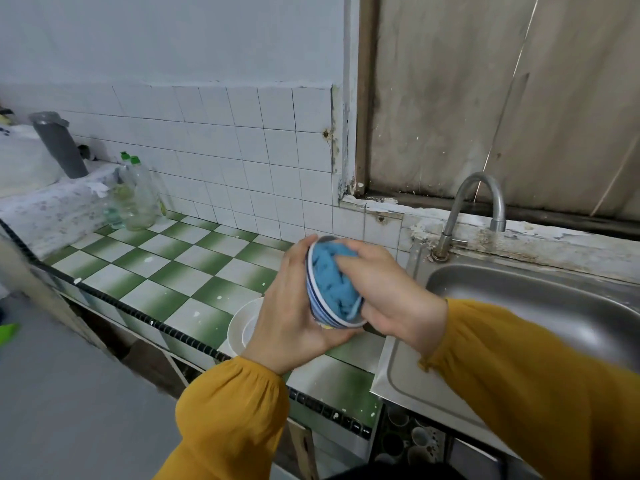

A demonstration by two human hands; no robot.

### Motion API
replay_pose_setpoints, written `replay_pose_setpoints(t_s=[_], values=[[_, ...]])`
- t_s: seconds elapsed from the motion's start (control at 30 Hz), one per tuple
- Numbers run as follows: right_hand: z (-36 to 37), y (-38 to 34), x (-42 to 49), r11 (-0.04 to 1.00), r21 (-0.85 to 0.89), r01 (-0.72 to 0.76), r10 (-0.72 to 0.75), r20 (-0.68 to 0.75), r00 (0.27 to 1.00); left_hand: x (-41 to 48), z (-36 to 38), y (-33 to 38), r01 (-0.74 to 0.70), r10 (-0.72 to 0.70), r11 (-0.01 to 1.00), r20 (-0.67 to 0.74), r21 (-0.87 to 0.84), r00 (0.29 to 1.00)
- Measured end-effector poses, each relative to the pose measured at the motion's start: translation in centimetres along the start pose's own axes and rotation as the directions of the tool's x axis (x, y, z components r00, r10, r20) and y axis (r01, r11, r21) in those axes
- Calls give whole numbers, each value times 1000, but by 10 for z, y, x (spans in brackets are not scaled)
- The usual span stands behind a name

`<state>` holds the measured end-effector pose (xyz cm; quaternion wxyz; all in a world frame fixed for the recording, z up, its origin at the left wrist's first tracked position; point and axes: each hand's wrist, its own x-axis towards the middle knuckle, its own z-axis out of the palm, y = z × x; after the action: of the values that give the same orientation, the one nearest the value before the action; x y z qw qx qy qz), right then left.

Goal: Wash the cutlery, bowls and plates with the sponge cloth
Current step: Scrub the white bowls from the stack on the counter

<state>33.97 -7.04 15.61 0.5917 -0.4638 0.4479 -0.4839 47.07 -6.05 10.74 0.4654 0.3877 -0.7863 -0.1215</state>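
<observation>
A small blue-striped bowl (320,308) is cupped on its side in the left hand (289,306) above the counter's edge, beside the sink (519,306); the blue sponge cloth (330,278) — soft, bunched — is pressed inside by the right hand (388,289). Ceramic (probably slippery when wet, breakable) is best gripped round base and rim.

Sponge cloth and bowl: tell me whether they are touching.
Touching. The head view shows the sponge cloth bunched inside the bowl, the right hand gripping it against the inner wall while the left hand holds the bowl.

No text, label or number is legible anywhere.
</observation>
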Motion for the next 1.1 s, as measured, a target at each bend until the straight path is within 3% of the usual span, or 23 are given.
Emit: replay_pose_setpoints(t_s=[0.07, 0.1, 0.17, 0.2, 0.27, 0.33, 0.43, 0.5, 0.53, 0.57, 0.63, 0.7, 0.77, 0.8, 0.83, 0.9, 0.93, 0.97, 1.0, 1.07, 1.1], values=[[7, 0, 11, 858, 465, -219, 283, -70, 957, -1, 9, 4, -47, 47, 997, 1, 58, 999], [10, -1, 14, 795, 552, -251, 339, -61, 939, -2, 10, 5, -52, 52, 997, 1, 64, 999], [14, 2, 10, 884, 422, -200, 255, -77, 964, -5, 8, 2, -40, 41, 998, -28, 39, 999], [14, 5, 4, 964, 236, -123, 135, -37, 990, -6, 3, -1, -23, 23, 1000, -41, 7, 999], [11, 7, -7, 993, -109, 53, -37, 145, 989, -6, -7, -4, 10, -12, 999, -48, -45, 999], [10, 1, -5, 993, -103, 65, -48, 162, 986, -4, -10, -3, 9, -10, 1000, -36, -27, 999], [19, 3, 4, 979, 197, -58, 71, -64, 995, -6, -1, 3, -4, 6, 999, -48, 52, 999], [19, 15, 5, 995, 46, 93, -92, -14, 996, -9, -1, 4, 29, -28, 999, -47, 31, 999], [14, 20, 3, 966, -108, 234, -220, 130, 967, -10, -5, 4, 68, -69, 998, -39, -11, 997], [6, 19, 2, 888, -265, 375, -293, 302, 907, -10, -10, 2, 114, -115, 992, -23, -53, 993], [-8, 13, 2, 654, -500, 568, -253, 563, 787, -13, -21, -2, 167, -166, 982, 21, -88, 986], [-20, 9, 6, 297, -580, 758, -206, 736, 645, -17, -28, -3, 184, -179, 979, 64, -89, 982], [-26, 7, 12, -62, -527, 847, -212, 837, 505, -18, -33, 1, 185, -171, 973, 108, -136, 979], [-27, 2, 13, -158, -512, 844, -244, 849, 469, -18, -34, 4, 186, -164, 968, 133, -171, 977], [-29, -2, 14, -257, -453, 854, -287, 879, 380, -18, -34, 8, 186, -154, 963, 167, -198, 974], [-29, -5, 18, -474, -254, 843, -329, 939, 97, -16, -33, 14, 159, -118, 966, 201, -204, 972], [-30, -2, 21, -513, -199, 835, -321, 947, 28, -17, -33, 16, 146, -108, 969, 193, -199, 975], [-30, -1, 23, -500, -216, 839, -302, 951, 65, -17, -34, 16, 139, -105, 970, 173, -201, 979], [-30, -1, 22, -438, -269, 858, -270, 950, 160, -18, -35, 15, 137, -109, 969, 142, -207, 984], [-24, -6, 13, -197, -409, 891, -172, 909, 380, -21, -38, 12, 139, -127, 970, 72, -199, 989], [-23, -11, 9, -110, -463, 880, -83, 886, 456, -21, -39, 11, 143, -136, 972, 50, -187, 989]])
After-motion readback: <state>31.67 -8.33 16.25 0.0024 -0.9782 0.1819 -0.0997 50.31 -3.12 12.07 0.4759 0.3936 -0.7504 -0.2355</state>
